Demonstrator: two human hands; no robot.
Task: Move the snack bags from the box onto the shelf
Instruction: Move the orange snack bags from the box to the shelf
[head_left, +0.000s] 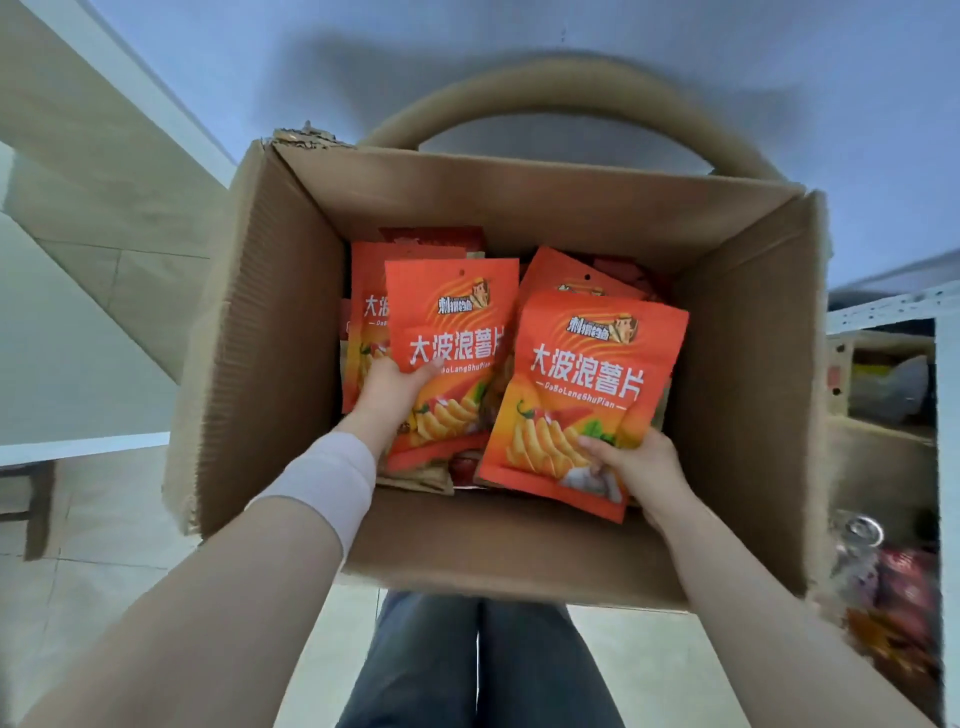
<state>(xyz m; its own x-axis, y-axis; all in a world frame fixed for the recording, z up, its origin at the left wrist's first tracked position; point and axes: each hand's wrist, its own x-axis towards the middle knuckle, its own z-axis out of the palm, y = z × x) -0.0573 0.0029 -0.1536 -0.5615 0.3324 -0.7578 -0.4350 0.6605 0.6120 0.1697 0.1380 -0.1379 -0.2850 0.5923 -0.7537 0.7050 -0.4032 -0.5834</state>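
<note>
Two bare forearms reach forward from the bottom of the view, the left one wearing a pale wristband (332, 478), above legs in dark trousers (478, 660). The left hand (392, 387) is closed on the lower left side of an orange snack bag (449, 332), thumb lying across the front just under the printed white lettering. The right hand (636, 465) grips a second orange snack bag (582, 395) at its lower right corner, thumb on the front, fingers hidden behind. Both bags stand upright with their fronts to the camera, side by side, the right one overlapping the other's edge and sitting a little lower and nearer.

Both bags are inside the open cardboard box (748, 395), held over more orange bags (366, 312) stacked behind and to the left of the left hand, and others behind the right-hand bag. Flattened packets lie on the box floor below the two hands. A torn flap juts at the far left corner of the box, and a curved cardboard strip (566, 88) arches beyond its far wall.

Well to the right of the right hand, past the box wall, a white metal shelf (893, 306) holds dim goods, with dark red packets (904, 587) and a can top on its lower level. Pale floor tiles (98, 519) spread to the left of the left arm.
</note>
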